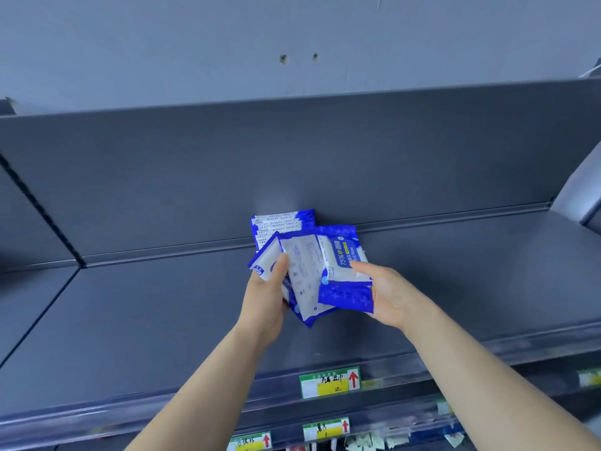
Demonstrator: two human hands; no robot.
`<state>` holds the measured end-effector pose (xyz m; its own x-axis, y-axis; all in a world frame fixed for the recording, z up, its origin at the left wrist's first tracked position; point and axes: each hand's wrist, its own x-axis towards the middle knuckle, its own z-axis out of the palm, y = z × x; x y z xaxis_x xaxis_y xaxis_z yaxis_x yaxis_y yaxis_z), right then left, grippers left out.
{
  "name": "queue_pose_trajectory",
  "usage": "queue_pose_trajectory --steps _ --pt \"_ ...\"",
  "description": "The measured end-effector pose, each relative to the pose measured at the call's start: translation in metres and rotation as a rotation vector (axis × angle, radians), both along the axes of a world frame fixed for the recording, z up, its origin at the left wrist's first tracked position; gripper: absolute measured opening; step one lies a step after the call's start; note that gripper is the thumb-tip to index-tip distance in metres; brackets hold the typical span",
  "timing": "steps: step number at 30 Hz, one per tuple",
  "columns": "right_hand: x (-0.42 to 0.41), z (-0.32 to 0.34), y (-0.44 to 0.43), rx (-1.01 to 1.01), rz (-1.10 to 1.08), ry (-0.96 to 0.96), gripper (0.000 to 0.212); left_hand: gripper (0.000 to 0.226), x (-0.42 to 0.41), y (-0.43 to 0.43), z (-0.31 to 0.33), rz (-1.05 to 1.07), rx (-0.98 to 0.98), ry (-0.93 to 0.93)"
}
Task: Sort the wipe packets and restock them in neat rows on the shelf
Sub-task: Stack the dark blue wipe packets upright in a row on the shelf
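- The left hand (265, 297) grips a fan of wipe packets (304, 281), thumb pressed on top and fingers curled beneath (mostly hidden).
- Behind it, a row of packets (283, 224) stands at the back of the shelf (162, 304).
- The right hand (388, 296) pinches the 75% packet (344, 271), thumb on its face, overlapping the fan's right edge.

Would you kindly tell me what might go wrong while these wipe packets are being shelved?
The left hand grips a loose fan of blue-and-white plastic wipe packets; one may slip onto the dark grey metal shelf. The right hand holds a blue "75%" packet face up; others show backs, so rows may end mixed. The stacked packets by the back panel could get knocked.
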<state>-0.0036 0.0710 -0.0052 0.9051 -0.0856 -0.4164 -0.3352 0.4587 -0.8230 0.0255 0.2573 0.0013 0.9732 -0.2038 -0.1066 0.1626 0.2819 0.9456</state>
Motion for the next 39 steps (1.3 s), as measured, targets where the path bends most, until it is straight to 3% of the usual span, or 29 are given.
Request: queue_pose_trajectory --steps 6,9,14,18,21,29,33,39 --pt "0.008 0.007 -0.01 -0.149 -0.073 -0.147 0.027 0.034 0.013 0.03 0.01 -0.02 0.013 0.144" --pt "0.009 0.012 -0.013 -0.172 -0.069 -0.242 0.023 0.035 0.021 0.038 0.017 -0.16 0.099 0.248" --pt "0.009 0.011 0.0 -0.153 -0.039 -0.3 0.023 0.039 0.016 0.026 0.009 -0.385 0.253 0.227" --pt "0.003 0.005 -0.001 0.034 -0.085 -0.284 0.026 0.028 0.019 0.021 -0.006 -0.294 0.215 0.257" --pt "0.001 0.006 -0.004 0.141 -0.131 -0.282 0.029 0.025 0.018 0.02 -0.009 -0.344 0.149 0.284" --pt "-0.001 0.006 -0.001 0.125 -0.08 -0.221 0.036 0.047 0.009 -0.001 -0.016 -0.294 -0.009 0.354" --pt "-0.003 0.004 -0.002 0.096 -0.047 -0.202 0.034 0.038 0.007 -0.003 -0.01 -0.327 -0.037 0.404" --pt "-0.007 0.006 -0.014 -0.025 -0.001 -0.205 0.025 0.032 0.013 0.0 -0.023 -0.088 -0.042 0.283"
